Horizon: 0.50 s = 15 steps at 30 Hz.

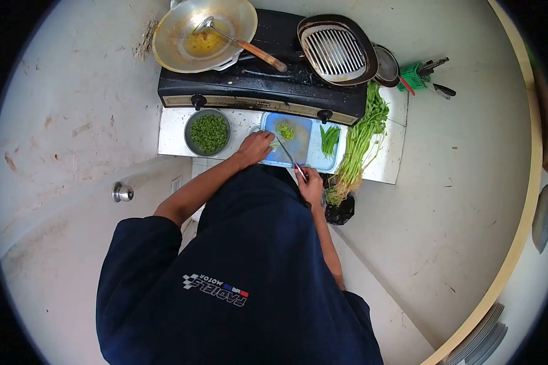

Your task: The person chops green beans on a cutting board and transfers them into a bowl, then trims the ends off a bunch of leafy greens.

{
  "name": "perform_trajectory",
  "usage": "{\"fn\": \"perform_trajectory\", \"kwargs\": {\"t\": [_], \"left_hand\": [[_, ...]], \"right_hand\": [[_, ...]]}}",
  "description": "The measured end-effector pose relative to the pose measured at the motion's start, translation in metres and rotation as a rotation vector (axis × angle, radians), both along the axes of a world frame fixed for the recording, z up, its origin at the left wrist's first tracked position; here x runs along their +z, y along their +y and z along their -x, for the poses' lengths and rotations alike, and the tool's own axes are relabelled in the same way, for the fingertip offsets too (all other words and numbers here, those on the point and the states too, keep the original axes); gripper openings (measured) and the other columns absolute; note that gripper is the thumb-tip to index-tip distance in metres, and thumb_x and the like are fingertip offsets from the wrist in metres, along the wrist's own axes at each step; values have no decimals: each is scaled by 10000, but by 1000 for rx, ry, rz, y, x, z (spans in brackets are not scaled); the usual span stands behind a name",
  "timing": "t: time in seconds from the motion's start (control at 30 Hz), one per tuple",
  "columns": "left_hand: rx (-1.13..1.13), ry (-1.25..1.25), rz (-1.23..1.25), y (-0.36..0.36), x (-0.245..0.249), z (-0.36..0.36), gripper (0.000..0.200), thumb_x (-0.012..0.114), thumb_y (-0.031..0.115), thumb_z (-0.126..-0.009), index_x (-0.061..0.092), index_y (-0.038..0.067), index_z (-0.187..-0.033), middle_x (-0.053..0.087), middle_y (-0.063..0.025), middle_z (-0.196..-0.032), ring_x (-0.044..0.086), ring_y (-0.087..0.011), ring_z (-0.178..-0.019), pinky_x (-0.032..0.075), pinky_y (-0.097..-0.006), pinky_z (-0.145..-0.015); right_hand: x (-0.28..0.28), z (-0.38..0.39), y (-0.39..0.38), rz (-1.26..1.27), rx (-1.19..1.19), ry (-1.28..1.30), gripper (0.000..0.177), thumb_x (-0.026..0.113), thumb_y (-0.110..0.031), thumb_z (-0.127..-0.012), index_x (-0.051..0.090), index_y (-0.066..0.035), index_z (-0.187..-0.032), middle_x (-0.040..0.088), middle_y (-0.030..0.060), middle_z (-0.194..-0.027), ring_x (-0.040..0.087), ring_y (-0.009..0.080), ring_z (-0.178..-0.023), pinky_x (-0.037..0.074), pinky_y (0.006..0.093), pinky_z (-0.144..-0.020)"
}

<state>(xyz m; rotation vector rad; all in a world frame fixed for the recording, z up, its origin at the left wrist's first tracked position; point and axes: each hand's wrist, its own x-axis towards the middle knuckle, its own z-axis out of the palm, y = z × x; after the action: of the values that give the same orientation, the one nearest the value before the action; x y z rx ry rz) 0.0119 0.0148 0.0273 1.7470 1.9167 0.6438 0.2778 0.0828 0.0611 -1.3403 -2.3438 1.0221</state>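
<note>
Kitchen, 2-burner stove, wok w/ ladle

We see pale, scuffed walls beside a white tiled counter. We notice a metal doorknob at left

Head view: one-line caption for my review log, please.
Left hand holding pale green stems on a blue tray, right hand holding a knife, beside a black stove.

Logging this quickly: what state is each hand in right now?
Left hand: fingers at the blue tray, by green stems; grip can't be told.
Right hand: closed on the knife.
</note>
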Motion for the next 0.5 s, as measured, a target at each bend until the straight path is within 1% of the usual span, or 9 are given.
{"fn": "perform_trajectory", "kwargs": {"t": [0.13, 0.23, 0.33, 0.43, 0.5], "left_hand": [[82, -137, 129, 6, 10, -12, 257, 683, 167, -898, 563, 22, -1074, 603, -192, -1083, 630, -430, -1030, 532, -513, -879], [88, -118, 88, 8, 9, -17, 284, 688, 100, -882, 561, -18, -1107, 599, -215, -1090, 652, -443, -977, 562, -506, -832], [140, -171, 6, 10, 3, -21, 267, 691, 44, -863, 568, -18, -1092, 595, -221, -1088, 649, -450, -984, 557, -512, -838], [200, -228, 42, 13, -4, -26, 259, 700, 8, -838, 579, -17, -1066, 598, -228, -1068, 643, -452, -975, 551, -511, -831], [266, -250, 62, 16, -7, -29, 229, 709, 4, -822, 592, -12, -1017, 608, -224, -1017, 640, -440, -949, 543, -506, -815]], "right_hand": [[-6, -6, 2, 13, 6, -10, 315, 724, -338, -940, 733, -23, -961, 686, 164, -846, 674, 367, -784, 512, 452, -698], [-7, -9, 7, 57, 43, -28, 326, 710, -349, -950, 724, -24, -976, 686, 174, -875, 671, 380, -801, 513, 463, -719], [-3, -7, 17, 107, 125, -25, 330, 686, -348, -965, 706, -21, -1002, 685, 185, -911, 672, 397, -840, 517, 476, -752], [-5, -7, 27, 165, 204, -49, 324, 658, -335, -981, 677, -15, -1021, 692, 202, -950, 678, 416, -892, 521, 494, -784], [-8, -5, 33, 171, 255, -30, 315, 643, -323, -988, 659, -10, -1017, 698, 215, -957, 683, 426, -912, 522, 509, -792]]}}
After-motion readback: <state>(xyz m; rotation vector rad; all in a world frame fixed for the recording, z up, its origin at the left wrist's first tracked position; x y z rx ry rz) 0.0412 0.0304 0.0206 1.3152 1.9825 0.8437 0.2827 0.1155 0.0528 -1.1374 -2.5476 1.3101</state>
